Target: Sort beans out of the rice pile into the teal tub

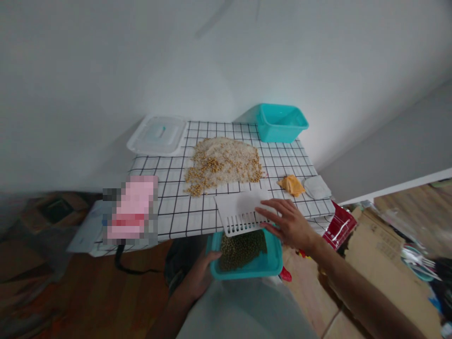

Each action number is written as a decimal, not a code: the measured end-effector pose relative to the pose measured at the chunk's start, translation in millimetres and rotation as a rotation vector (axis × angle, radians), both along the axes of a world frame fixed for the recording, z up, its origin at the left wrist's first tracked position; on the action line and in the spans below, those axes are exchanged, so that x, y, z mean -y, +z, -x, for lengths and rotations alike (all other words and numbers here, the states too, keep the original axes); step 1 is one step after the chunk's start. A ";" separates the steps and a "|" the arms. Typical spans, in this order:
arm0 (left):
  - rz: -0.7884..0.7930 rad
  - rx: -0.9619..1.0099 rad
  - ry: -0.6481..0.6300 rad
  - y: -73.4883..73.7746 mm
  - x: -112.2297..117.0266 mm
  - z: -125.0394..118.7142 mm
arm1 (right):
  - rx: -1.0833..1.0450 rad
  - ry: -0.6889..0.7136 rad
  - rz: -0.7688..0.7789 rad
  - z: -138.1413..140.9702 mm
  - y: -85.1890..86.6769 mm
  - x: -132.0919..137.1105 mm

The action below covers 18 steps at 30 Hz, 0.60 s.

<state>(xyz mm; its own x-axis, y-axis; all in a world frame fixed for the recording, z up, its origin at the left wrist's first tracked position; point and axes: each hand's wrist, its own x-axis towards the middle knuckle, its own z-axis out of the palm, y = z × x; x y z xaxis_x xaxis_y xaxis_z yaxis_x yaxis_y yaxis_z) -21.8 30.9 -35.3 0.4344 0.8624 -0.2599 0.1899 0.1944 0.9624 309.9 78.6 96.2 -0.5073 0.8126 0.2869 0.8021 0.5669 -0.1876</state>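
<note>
At the table's near edge, a teal plastic container holds many small green beans, which look like mung beans. My left hand grips its left side, with the thumb over the rim. A white sheet of notebook paper with a row of punched holes lies partly on the table and reaches over the container's far rim. My right hand has hold of the sheet's right side, its fingers on top. Beyond the paper spreads a heap of pale grains mixed with yellow soybean-like beans.
A second teal container stands at the back right of the checked table. A clear plastic lid lies back left. A pink object, pixelated, is at the left edge. An orange cloth and cardboard are right.
</note>
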 end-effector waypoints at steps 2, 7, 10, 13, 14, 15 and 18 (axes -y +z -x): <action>0.030 -0.028 0.025 1.6 -0.8 -1.9 | -0.050 -0.191 -0.051 -28.2 10.9 -14.4; 0.124 -0.111 0.129 6.4 -0.7 -9.2 | -0.106 -0.689 0.127 -103.6 26.4 -54.7; 0.120 -0.126 0.128 6.2 0.8 -9.2 | -0.088 -0.695 0.292 -122.6 26.4 -68.4; 0.094 -0.074 0.080 3.5 1.7 -7.2 | -0.090 -0.697 0.405 -121.5 19.7 -75.5; 0.100 -0.049 0.067 2.6 1.7 -6.9 | -0.098 -0.701 0.432 -119.2 17.0 -76.9; 0.125 -0.027 0.064 1.9 1.4 -7.0 | -0.111 -0.703 0.462 -116.8 14.7 -77.8; 0.185 0.004 0.072 2.7 -0.7 -8.9 | -0.176 -0.663 0.578 -112.6 16.0 -77.9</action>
<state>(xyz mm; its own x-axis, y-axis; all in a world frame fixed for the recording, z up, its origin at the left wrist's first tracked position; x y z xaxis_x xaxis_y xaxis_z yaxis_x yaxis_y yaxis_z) -12.8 31.6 -32.6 0.3747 0.8290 -0.4152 0.1659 0.3807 0.9097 422.4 156.4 112.2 0.1306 0.9646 -0.2290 0.8640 -0.2240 -0.4510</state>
